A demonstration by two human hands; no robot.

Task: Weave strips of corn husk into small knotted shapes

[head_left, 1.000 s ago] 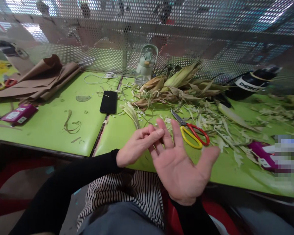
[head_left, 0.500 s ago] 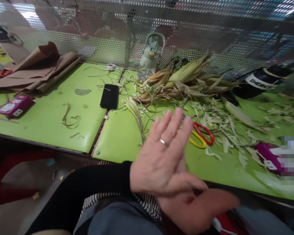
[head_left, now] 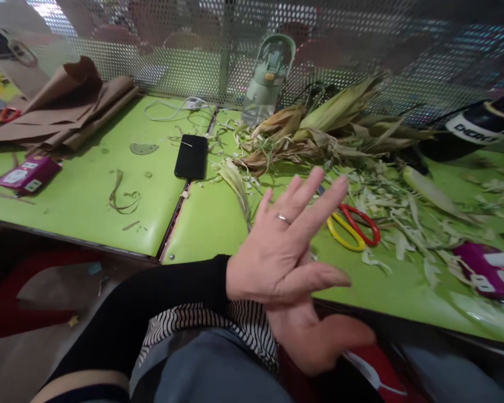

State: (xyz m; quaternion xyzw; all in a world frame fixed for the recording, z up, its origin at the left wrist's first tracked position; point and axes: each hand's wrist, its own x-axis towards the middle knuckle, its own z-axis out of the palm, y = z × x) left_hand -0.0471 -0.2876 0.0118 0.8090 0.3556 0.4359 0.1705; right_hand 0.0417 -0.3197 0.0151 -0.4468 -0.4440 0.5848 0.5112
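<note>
My left hand (head_left: 283,246), with a ring on one finger and a black sleeve, is stretched out with its fingers spread. It lies over my right hand (head_left: 315,341), which is palm to palm with it near the table's front edge. The right thumb sticks out to the right; the other right fingers are mostly hidden behind the left hand. I see nothing held in either hand. Just beyond the left fingertips lie scissors with red and yellow handles (head_left: 350,226). Corn husks (head_left: 340,120) are piled behind them, and a loose husk strip (head_left: 235,187) lies left of the hand.
On the green table (head_left: 201,235) lie a black phone (head_left: 192,158), a white cable (head_left: 168,112) and brown paper (head_left: 67,106). A green-lidded bottle (head_left: 264,84) stands at the perforated screen. Husk shreds (head_left: 399,224), purple packets (head_left: 31,174) and a black bottle (head_left: 470,126) are also there.
The left fingers have spread wider and its thumb has lifted away from the right hand. Both hands have shifted slightly upward in view. The objects on the table remain in place.
</note>
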